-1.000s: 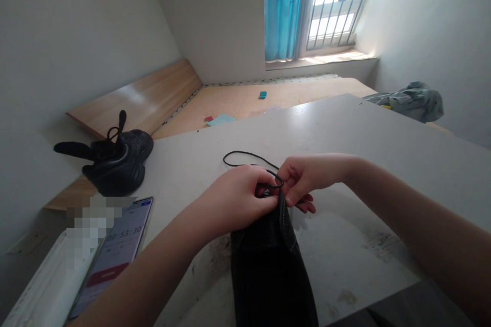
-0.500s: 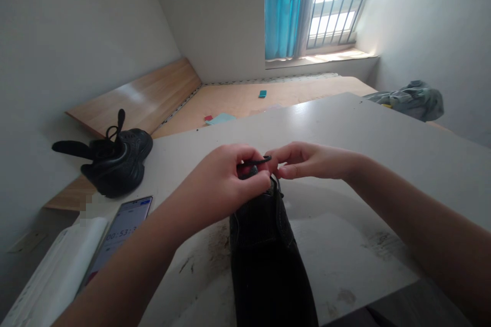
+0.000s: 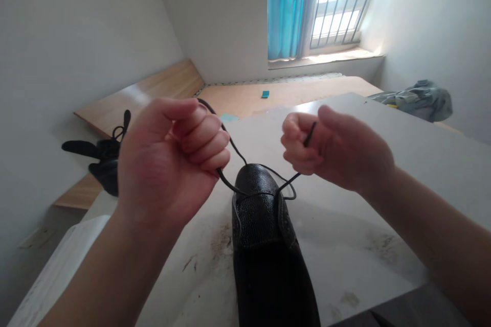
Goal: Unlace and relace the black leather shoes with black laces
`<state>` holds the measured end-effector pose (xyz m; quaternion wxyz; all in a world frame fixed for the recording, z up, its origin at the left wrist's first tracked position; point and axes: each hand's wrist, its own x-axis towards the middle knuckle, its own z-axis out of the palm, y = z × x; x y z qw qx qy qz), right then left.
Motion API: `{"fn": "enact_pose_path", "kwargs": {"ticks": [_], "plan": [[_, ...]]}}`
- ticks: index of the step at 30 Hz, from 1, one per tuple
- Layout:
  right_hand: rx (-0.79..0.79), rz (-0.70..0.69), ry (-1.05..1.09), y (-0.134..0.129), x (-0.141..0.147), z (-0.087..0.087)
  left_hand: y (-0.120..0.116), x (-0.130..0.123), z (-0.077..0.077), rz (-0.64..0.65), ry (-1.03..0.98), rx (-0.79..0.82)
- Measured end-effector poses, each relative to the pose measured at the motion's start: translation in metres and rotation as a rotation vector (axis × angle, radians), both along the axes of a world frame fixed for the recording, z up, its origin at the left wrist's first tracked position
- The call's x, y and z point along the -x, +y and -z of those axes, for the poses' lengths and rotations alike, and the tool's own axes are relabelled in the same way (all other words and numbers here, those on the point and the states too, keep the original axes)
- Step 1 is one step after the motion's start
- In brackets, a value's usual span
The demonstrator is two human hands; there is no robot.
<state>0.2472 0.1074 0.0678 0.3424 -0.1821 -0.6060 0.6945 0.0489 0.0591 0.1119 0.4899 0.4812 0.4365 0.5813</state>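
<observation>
A black leather shoe [image 3: 261,225] stands on the white table with its toe pointing away and its opening toward me. My left hand [image 3: 172,158], to the left above the toe, is closed in a fist around a black shoelace [image 3: 240,156]. Over the table to the right of the toe, my right hand [image 3: 333,145] is closed on the other part of the lace, whose tip sticks out above the fingers. Both strands run down to the shoe's front, and a loose loop lies at the right side of the toe.
Another black shoe [image 3: 105,163] is at the left, partly behind my left arm. White material [image 3: 69,255] lies at the table's left edge. Grey-green cloth [image 3: 422,99] is at the back right. A small teal item [image 3: 265,94] sits on the wooden surface beyond the white table [image 3: 345,214].
Both hands have moved apart from above the shoe, the left one up and left, the right one up and right. The lace is now drawn out between them and the shoe.
</observation>
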Motion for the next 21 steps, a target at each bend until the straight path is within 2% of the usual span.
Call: {"fn": "enact_pose_path", "kwargs": {"ticks": [2,4,7,10,12,17,21], "plan": [[-0.195,0.016,-0.128,-0.01,0.01,0.005,-0.004,-0.002,-0.002,-0.077,-0.008,-0.036],[-0.324,-0.011,-0.224,-0.02,0.021,0.012,-0.006,-0.005,-0.001,-0.112,0.037,-0.051],[-0.367,-0.057,-0.278,-0.027,0.03,0.019,-0.006,-0.008,0.002,-0.058,0.094,-0.081],[-0.35,0.014,-0.269,-0.024,0.029,0.02,-0.004,-0.006,0.003,0.03,0.074,-0.13],[-0.367,0.061,-0.293,-0.021,0.027,0.021,-0.004,-0.006,0.003,0.034,0.043,-0.154],[-0.619,0.098,-0.392,-0.022,0.03,0.028,-0.006,-0.009,0.003,-0.054,0.149,-0.133],[-0.725,0.111,-0.35,-0.024,0.033,0.031,0.003,0.004,0.005,0.045,0.259,-0.173]]}}
